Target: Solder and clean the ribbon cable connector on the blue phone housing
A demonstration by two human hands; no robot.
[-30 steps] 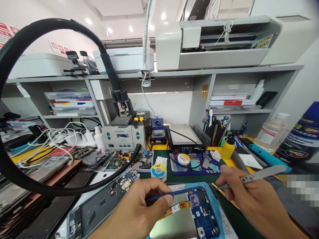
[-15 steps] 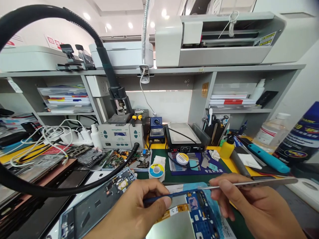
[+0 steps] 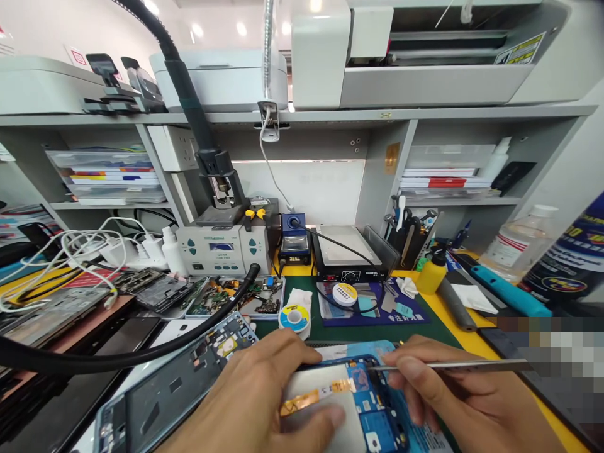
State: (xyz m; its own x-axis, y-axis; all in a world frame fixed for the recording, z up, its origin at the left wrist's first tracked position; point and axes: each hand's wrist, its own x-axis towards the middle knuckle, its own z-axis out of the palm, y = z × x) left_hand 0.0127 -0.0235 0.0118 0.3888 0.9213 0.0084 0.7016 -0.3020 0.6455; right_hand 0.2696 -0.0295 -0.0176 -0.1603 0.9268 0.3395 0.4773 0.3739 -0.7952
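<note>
An opened blue phone (image 3: 372,409) lies at the near edge, its battery (image 3: 325,390) and orange flex cable (image 3: 306,397) exposed. My left hand (image 3: 264,402) rests on it, fingers curled, thumb pressed flat on the battery. My right hand (image 3: 453,402) pinches metal tweezers (image 3: 453,365), whose tips touch the board near the phone's top edge. A second opened phone frame (image 3: 179,384) lies just left of my left hand.
A thick black hose (image 3: 141,355) curves across the left side to a grey rework station (image 3: 221,248). Behind stand a soldering station (image 3: 294,245), a hot plate (image 3: 349,255), solder reels (image 3: 293,316), a yellow bottle (image 3: 431,277) and cluttered shelves. Phone parts and cables crowd the left.
My left thumb has dropped from the phone's upper rim onto the battery. The right hand has swung the tweezers left and down to the phone's board. The camera has tilted down.
</note>
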